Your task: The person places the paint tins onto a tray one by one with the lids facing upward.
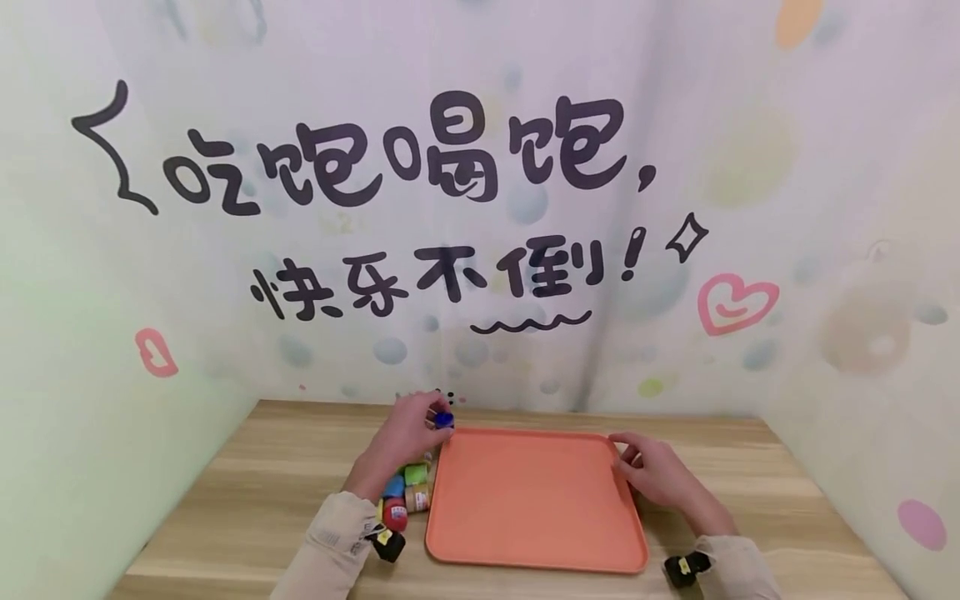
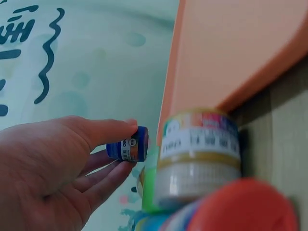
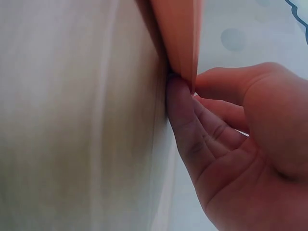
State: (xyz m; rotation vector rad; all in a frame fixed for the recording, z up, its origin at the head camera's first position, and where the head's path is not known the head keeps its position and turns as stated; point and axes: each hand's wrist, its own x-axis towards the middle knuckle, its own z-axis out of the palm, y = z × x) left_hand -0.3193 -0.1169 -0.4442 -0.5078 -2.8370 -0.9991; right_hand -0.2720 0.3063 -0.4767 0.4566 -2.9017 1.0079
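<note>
So far: nothing lies on the tray (image 1: 534, 500); every pot is off it, so by the look of it the work is at its start.
Left hand (image 1: 401, 433): thumb and fingers pinch a small blue pot (image 1: 444, 419), lifted just off the tray's 11 o'clock corner; the left wrist view shows the blue pot (image 2: 129, 146) held between thumb tip and fingertips.
Right hand (image 1: 654, 468): at the tray's 2 o'clock edge, thumb and fingers curled on the rim; the right wrist view shows the fingertips (image 3: 180, 96) pressed against the tray edge (image 3: 180, 38), a light pinch rather than a full grasp.
Tray: orange, flat on the wooden table (image 1: 247, 500), centred before the person.
Other pots (image 1: 405, 492): a cluster at the tray's 9 o'clock side, touching or just beside its rim; green, blue, red and one beige labelled pot (image 2: 197, 154).
Left to do, judged: the held pot and the cluster are all off the tray.
</note>
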